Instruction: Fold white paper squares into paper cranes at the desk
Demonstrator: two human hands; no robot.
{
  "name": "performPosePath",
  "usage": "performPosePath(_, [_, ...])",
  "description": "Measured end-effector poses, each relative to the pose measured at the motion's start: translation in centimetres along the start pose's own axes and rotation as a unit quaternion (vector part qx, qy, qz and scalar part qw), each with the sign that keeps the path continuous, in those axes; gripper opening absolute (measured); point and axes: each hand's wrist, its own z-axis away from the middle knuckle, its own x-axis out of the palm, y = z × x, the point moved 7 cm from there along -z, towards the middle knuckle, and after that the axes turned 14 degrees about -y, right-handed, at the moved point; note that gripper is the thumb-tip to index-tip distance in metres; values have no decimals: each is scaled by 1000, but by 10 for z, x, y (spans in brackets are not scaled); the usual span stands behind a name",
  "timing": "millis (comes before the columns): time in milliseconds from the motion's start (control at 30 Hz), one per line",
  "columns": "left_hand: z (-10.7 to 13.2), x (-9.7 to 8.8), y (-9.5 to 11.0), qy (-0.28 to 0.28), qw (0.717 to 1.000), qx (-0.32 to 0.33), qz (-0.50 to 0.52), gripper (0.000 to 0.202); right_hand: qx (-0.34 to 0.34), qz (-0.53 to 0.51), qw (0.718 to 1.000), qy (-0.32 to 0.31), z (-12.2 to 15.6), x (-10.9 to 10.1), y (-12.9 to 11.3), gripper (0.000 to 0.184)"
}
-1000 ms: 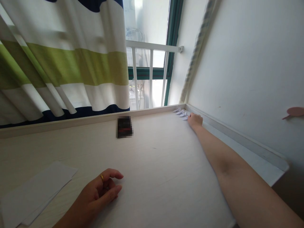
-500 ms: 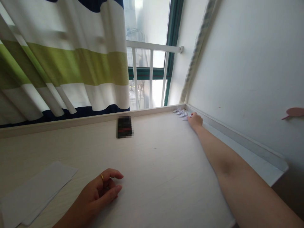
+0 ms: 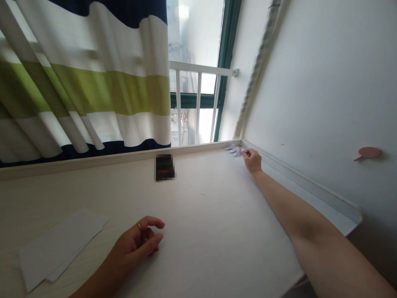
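Observation:
My right hand [image 3: 252,159] is stretched out to the far right corner of the pale wooden desk [image 3: 198,207]. Its fingers are pinched on one small white folded paper figure, which sits at the end of a short row of such paper figures [image 3: 234,150] by the desk's raised rim. My left hand [image 3: 139,242] rests on the desk near me with its fingers loosely curled and a gold ring on one finger; nothing shows in it. A small stack of white paper sheets [image 3: 62,244] lies to the left of that hand.
A small dark object [image 3: 165,167], blurred out, stands near the desk's back rim. A striped curtain [image 3: 83,78] hangs behind the desk on the left, a window with white bars [image 3: 195,103] in the middle. A white wall [image 3: 325,95] with a pink hook [image 3: 367,152] runs along the right.
The view has shifted a little down and left. My right hand has stayed at the row of paper figures; my left hand has not moved on the desk.

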Motion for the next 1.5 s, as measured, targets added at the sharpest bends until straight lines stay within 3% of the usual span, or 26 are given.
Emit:
performPosePath(100, [1,1,5,6,1000,20,9,31,-99,-39,994,-39,40,1,-56,18])
performPosePath(200, [1,4,12,11,999,44,22,33,-190,-69,974,-99,103,8,-116,10])
performPosePath(300, [2,6,17,25,996,61,68,37,-343,-119,920,-150,176,11,-178,11])
performPosePath(367, [2,8,21,31,991,70,112,41,-413,-129,887,-161,213,11,-207,13])
performPosePath(467, [4,10,23,25,983,71,165,41,-459,-122,864,-166,240,16,-231,16])
performPosePath(667, [5,4,18,58,978,50,194,50,-492,-70,856,-144,252,33,-238,19])
performPosePath(833, [3,3,19,74,981,68,163,52,-487,-64,855,-169,255,43,-236,19])
performPosePath(1033, [5,3,24,60,979,95,173,52,-387,-153,884,-212,237,42,-223,19])
performPosePath(1167, [7,-11,21,109,967,106,206,38,-314,-201,885,-280,229,44,-214,16])
performPosePath(1267, [6,-18,22,129,979,114,108,39,-297,-219,874,-315,230,44,-214,15])
performPosePath(1333, [4,-16,24,104,985,129,51,38,-302,-226,869,-321,233,42,-216,14])
performPosePath(1500, [6,-12,32,87,980,180,-11,14,-317,-223,859,-333,239,38,-220,14])
